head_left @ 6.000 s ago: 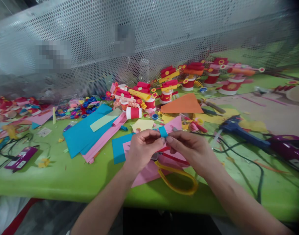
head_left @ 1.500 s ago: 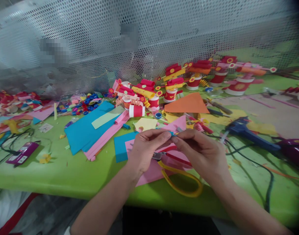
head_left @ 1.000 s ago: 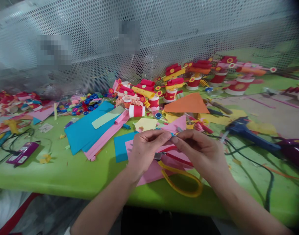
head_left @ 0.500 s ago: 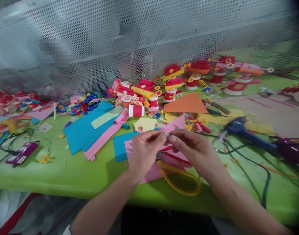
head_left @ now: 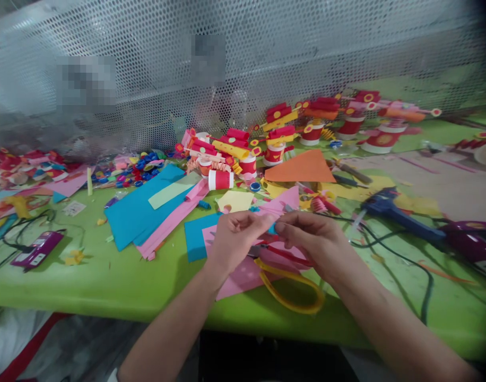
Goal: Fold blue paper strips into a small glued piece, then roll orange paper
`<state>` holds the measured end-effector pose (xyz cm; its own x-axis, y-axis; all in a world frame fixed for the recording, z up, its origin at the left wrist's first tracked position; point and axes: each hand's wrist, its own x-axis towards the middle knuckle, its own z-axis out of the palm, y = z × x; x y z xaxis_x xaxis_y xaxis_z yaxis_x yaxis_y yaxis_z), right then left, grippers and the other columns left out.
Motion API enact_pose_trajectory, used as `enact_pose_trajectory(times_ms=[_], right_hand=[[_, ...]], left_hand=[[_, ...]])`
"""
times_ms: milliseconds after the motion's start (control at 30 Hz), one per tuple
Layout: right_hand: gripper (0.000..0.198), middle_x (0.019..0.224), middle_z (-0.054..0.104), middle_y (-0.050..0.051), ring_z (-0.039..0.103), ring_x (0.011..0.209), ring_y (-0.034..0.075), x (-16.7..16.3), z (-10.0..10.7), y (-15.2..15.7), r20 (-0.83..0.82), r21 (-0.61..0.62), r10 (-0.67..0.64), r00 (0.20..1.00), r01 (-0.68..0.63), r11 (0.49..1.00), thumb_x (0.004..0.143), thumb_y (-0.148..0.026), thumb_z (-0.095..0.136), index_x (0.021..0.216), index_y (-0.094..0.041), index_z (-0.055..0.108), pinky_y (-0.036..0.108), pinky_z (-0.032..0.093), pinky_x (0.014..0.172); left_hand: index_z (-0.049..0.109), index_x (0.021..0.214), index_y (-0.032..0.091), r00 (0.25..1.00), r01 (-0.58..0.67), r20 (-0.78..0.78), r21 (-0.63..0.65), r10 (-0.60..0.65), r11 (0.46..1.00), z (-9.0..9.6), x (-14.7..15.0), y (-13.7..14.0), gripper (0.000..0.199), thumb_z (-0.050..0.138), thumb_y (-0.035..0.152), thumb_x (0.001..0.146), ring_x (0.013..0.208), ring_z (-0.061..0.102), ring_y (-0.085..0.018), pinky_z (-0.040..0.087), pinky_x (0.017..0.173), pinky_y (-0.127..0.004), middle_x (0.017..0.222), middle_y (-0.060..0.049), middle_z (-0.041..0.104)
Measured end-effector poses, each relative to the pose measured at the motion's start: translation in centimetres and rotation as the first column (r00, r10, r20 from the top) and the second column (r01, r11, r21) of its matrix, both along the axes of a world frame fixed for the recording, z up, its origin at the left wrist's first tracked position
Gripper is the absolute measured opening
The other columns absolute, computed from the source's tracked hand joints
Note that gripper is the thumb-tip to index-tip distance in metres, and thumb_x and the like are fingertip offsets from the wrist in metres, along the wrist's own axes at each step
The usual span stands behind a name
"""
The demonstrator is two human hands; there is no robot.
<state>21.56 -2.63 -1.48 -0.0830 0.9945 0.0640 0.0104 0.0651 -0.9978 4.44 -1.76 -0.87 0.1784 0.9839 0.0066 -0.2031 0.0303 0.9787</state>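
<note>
A small piece of blue paper point(head_left: 272, 228) shows between my two hands, mostly covered by fingertips. My left hand point(head_left: 243, 239) pinches at its left side with thumb and forefinger. On the other side my right hand point(head_left: 312, 239) grips it between thumb and bent fingers. Just below lie scissors point(head_left: 293, 305) with yellow and red handle loops, resting on pink paper point(head_left: 239, 281). A blue sheet point(head_left: 193, 246) sticks out from under the pink paper, left of my left hand.
Paper-cup models point(head_left: 275, 154) stand along a perforated metal screen point(head_left: 267, 63). A blue glue gun point(head_left: 402, 215) and its cable point(head_left: 428, 281) lie at right. Large blue sheets point(head_left: 127, 217), an orange sheet point(head_left: 301, 167) and a purple power strip point(head_left: 38, 249) rest on the green table point(head_left: 127, 286).
My fingertips have moved slightly apart, and more of the blue paper shows between them. The view has shifted a little; the things on the table stay in place.
</note>
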Motion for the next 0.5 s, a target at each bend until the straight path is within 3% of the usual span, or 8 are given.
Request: enact_pose_trajectory(times_ms=[233,400,500], right_hand=[[0.024,0.057,0.059,-0.001,0.046,0.050,0.010,-0.2,0.1,0.0,0.049,-0.052,-0.022,0.999,0.025,0.998,0.074,-0.040,0.081,0.069,-0.018,0.073,0.023,0.033,0.044],[0.026,0.067,0.065,0.000,0.056,0.061,0.012,-0.4,0.4,-0.1,0.010,0.019,0.014,1.000,-0.015,1.000,0.079,-0.045,0.081,0.077,-0.020,0.075,0.023,0.045,0.056],[0.032,0.077,0.068,0.000,0.058,0.065,0.012,-0.5,0.5,-0.1,-0.032,0.042,0.018,0.999,-0.017,0.999,0.070,-0.046,0.089,0.085,-0.021,0.076,0.024,0.048,0.059]], left_hand=[[0.076,0.079,0.017,0.993,0.082,-0.086,0.049,-0.077,0.995,-0.5,-0.2,0.6,0.016,0.078,0.033,0.078,0.069,0.067,-0.015,0.056,0.070,-0.029,0.075,-0.003,0.073],[0.074,0.081,0.018,0.990,-0.050,-0.117,0.216,0.077,0.975,-0.9,0.3,0.3,0.014,0.073,0.031,0.085,0.070,0.065,-0.014,0.052,0.067,-0.025,0.073,-0.002,0.072],[0.074,0.080,0.019,0.987,-0.115,-0.075,0.266,0.139,0.957,-1.0,0.6,0.0,0.016,0.072,0.033,0.087,0.072,0.065,-0.013,0.052,0.069,-0.024,0.075,-0.001,0.072]])
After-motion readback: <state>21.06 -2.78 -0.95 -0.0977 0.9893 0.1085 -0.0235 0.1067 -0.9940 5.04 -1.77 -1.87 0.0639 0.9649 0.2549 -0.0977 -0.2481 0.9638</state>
